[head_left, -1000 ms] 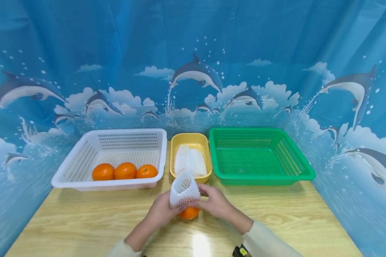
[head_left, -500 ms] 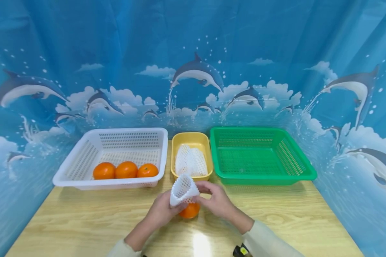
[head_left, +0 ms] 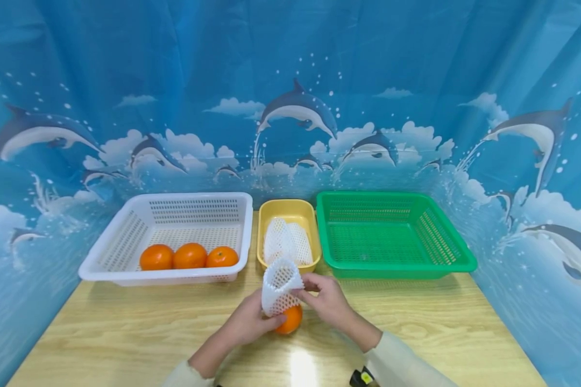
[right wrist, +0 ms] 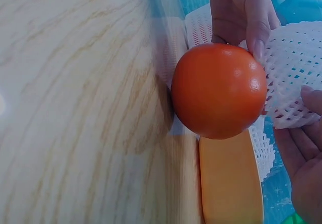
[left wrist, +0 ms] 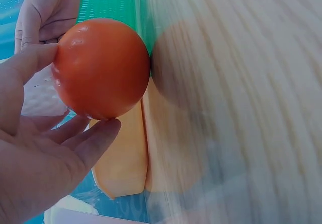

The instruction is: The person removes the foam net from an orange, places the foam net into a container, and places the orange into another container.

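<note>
An orange is at the table's middle, its upper part inside a white foam net sleeve whose wide mouth points up. My left hand grips the orange from the left; in the left wrist view its thumb and fingertips press the fruit's sides. My right hand pinches the net's edge between thumb and fingers on the right. In the right wrist view the net stretches from the orange to the right fingers, and the fruit's lower part is bare.
Behind the hands stands a yellow tray with more foam nets. To its left, a white basket holds three oranges. A green basket is on the right. A dolphin curtain closes off the back.
The net's mouth has tilted more upright and shifted slightly right. My left thumb has moved down onto the orange, and more of the fruit shows. My right hand keeps pinching the net.
</note>
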{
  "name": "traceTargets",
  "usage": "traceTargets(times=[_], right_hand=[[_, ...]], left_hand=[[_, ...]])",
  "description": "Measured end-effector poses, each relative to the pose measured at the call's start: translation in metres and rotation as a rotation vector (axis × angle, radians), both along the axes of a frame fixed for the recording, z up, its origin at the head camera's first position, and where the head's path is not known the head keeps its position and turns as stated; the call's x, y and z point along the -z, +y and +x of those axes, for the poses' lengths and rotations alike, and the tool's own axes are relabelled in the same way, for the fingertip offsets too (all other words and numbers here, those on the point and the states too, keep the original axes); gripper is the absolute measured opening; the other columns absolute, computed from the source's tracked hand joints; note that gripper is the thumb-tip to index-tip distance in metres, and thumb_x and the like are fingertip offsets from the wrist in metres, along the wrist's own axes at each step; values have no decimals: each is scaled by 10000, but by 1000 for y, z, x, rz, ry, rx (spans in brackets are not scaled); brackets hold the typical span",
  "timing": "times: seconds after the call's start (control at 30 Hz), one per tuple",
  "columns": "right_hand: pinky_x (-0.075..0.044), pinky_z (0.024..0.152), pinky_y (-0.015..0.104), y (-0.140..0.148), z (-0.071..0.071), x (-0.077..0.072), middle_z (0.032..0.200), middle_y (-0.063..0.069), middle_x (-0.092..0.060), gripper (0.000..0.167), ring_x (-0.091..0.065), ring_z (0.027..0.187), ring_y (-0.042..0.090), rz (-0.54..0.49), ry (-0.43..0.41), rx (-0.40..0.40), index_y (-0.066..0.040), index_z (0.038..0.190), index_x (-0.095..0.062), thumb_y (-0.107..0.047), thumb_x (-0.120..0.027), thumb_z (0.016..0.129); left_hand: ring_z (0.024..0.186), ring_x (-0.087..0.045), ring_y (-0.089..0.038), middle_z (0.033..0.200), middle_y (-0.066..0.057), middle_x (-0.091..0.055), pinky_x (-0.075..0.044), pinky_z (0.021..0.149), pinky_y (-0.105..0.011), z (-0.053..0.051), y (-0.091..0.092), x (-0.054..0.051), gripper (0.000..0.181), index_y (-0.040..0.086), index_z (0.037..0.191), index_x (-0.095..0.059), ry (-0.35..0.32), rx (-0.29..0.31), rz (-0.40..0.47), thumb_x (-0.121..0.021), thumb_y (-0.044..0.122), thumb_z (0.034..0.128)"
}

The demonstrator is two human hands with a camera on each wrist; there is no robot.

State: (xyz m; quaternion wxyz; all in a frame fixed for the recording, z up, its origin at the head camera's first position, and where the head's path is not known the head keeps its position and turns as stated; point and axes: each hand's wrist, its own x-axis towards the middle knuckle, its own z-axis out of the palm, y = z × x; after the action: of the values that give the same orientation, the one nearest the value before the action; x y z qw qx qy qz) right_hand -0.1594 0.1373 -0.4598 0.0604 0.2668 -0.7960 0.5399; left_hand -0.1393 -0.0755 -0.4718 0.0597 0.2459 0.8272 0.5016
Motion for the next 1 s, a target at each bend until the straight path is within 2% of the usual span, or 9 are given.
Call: traceTargets(times=[0.2, 0.37, 0.53, 0.63, 0.77, 0.87, 1.0], right_hand=[[-565, 841, 291, 1, -1, -2, 976, 76, -737, 162, -702, 899, 182, -12, -23, 39, -44, 1020, -706, -135, -706, 887], [-578, 786, 276, 0, -6, -9, 980, 126, -730, 151, -706, 853, 214, -31, -6, 81, 2, 1029, -696, -61, -687, 891], [-579, 681, 231, -4, -2, -37, 906, 176, -723, 119, -695, 779, 277, -12, 2, 129, 58, 995, -687, -4, -664, 895], [-572, 661, 215, -4, -8, -38, 904, 148, -730, 112, -698, 789, 249, -25, -4, 159, 27, 986, -701, -44, -668, 907], [-538, 581, 199, -3, -28, -23, 820, 51, -718, 113, -627, 674, 114, -40, 25, 221, -45, 958, -723, -142, -683, 916], [-504, 531, 197, -4, -34, -28, 763, 28, -688, 123, -551, 601, 80, -31, 60, 258, -48, 939, -721, -164, -686, 917], [-493, 532, 203, -6, -40, -33, 752, 56, -672, 144, -544, 607, 110, -25, 65, 299, -32, 984, -718, -153, -687, 914]], left_hand=[[1120, -605, -253, 1240, -91, -626, -522, 934, -396, -1, -1, 0, 524, 69, 1320, -541, 2, 19, -39, -744, 218, 862], [1141, -580, -274, 1266, -109, -602, -522, 932, -441, -1, -2, 0, 541, 68, 1339, -531, -9, 24, -60, -734, 247, 871], [1191, -547, -310, 1335, -134, -559, -519, 929, -477, 0, -3, -2, 590, 63, 1381, -495, 10, 34, -82, -725, 265, 876], [1170, -556, -293, 1334, -120, -556, -526, 919, -443, 2, -3, -4, 540, 73, 1347, -525, 37, 49, -108, -721, 252, 877], [1136, -569, -272, 1309, -92, -560, -537, 897, -382, 3, -3, -5, 451, 92, 1272, -566, 62, 60, -125, -726, 206, 866], [1142, -565, -277, 1323, -97, -549, -540, 889, -362, 4, -3, -5, 459, 97, 1269, -562, 68, 59, -120, -740, 170, 851], [1169, -551, -284, 1353, -109, -531, -537, 899, -365, 4, -3, -4, 489, 106, 1276, -558, 64, 54, -126, -762, 146, 833]])
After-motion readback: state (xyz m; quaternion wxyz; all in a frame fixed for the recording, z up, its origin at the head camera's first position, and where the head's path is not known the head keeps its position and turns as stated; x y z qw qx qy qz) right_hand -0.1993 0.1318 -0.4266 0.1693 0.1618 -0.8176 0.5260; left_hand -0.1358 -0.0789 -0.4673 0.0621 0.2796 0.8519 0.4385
